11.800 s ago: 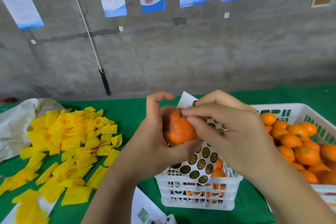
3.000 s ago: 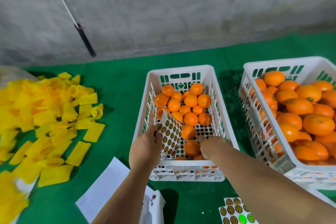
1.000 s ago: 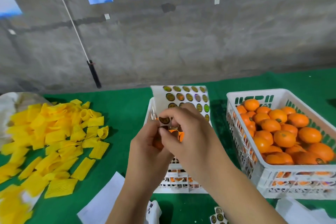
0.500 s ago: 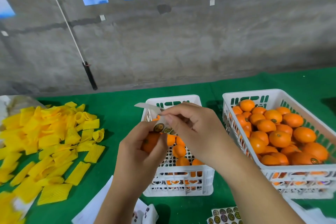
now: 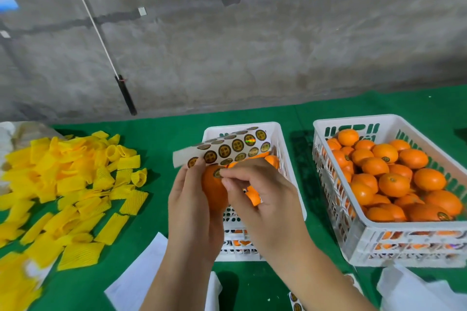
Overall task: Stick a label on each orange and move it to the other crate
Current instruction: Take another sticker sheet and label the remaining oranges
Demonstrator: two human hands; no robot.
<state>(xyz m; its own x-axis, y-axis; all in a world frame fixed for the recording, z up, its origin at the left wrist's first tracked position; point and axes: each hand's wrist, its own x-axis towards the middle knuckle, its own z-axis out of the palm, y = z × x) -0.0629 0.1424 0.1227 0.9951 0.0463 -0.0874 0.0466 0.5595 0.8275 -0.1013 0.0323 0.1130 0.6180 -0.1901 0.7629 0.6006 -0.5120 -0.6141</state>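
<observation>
While the left hand (image 5: 192, 209) grips an orange (image 5: 213, 190) and also pinches a sticker sheet (image 5: 227, 149) above the near-left crate (image 5: 290, 174), the right hand (image 5: 260, 197) pinches a round label (image 5: 217, 173) against the top of that fruit. Well to the right, a second crate (image 5: 353, 235) sits heaped with oranges. Yellow foam sleeves (image 5: 68, 184) lie scattered on the green surface (image 5: 164, 139) at left.

Person: 2 bare forearms, no sleeves in view; left hand (image 5: 194, 212) and right hand (image 5: 262, 199) ungloved, without rings, watch or bracelets.
</observation>
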